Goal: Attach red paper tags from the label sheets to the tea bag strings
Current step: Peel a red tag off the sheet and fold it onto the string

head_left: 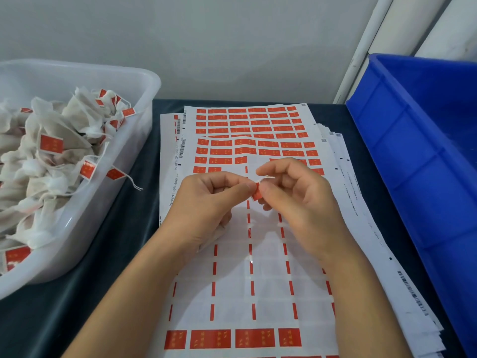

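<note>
Head view: both hands meet just above the top label sheet [258, 280], working one red tag [256, 194] between them. left hand [206, 202] has thumb and forefinger pinched on the tag's left edge, other fingers curled under, and white mesh showing beneath the palm looks like the tea bag [219, 233] tucked there so it stays out of the way. right hand [296, 192] pinches the tag's right side with thumb and forefinger, and a short white string [265, 179] loops out just above the pinch, so my read is the tag is being folded shut over the string, sticky side in. Holding it in the air rather than flat on the sheet makes sense: adhesive can't grab the backing again. Sheet sits directly in front, stacked on more sheets [245, 122] fanned toward the wall, so the next tag is close. Middle rows are already stripped to bare backing with only thin red slivers left, full tags remain at the far end and along the near row. Translucent tub [144, 99] on the left holds a heap of bags with red tags on, so I'd judge it's the finished pile, placed on the left hand's side for a quick drop. Blue crate [413, 151] on the right, contents not visible from here. Dark table [124, 228] underneath. Risk: tag closes crooked or misses the string
</note>
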Action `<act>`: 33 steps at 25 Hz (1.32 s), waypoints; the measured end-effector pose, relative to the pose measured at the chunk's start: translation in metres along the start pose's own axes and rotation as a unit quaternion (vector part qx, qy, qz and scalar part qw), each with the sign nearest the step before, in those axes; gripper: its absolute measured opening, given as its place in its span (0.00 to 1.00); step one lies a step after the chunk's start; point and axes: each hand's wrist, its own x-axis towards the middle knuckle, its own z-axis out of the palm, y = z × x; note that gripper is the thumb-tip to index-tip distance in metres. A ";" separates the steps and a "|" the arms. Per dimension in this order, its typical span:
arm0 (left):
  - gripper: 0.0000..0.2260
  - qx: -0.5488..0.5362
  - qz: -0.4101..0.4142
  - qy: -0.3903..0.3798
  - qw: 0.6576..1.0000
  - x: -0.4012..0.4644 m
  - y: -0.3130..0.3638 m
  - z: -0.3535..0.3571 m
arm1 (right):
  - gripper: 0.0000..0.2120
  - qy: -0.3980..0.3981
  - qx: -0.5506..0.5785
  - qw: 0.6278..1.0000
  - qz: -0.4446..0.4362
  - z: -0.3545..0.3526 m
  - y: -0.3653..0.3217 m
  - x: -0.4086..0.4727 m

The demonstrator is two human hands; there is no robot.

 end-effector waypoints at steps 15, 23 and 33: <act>0.05 0.004 0.018 -0.002 1.000 0.000 -0.001 0.002 | 0.10 0.038 -0.019 0.999 0.004 0.001 0.002 0.001; 0.05 0.061 0.069 -0.009 0.996 0.000 -0.004 0.001 | 0.06 0.016 -0.028 0.998 0.051 0.003 0.001 0.001; 0.08 0.077 0.071 -0.021 0.994 0.000 -0.005 0.002 | 0.07 -0.005 -0.026 0.998 0.057 0.003 0.004 0.001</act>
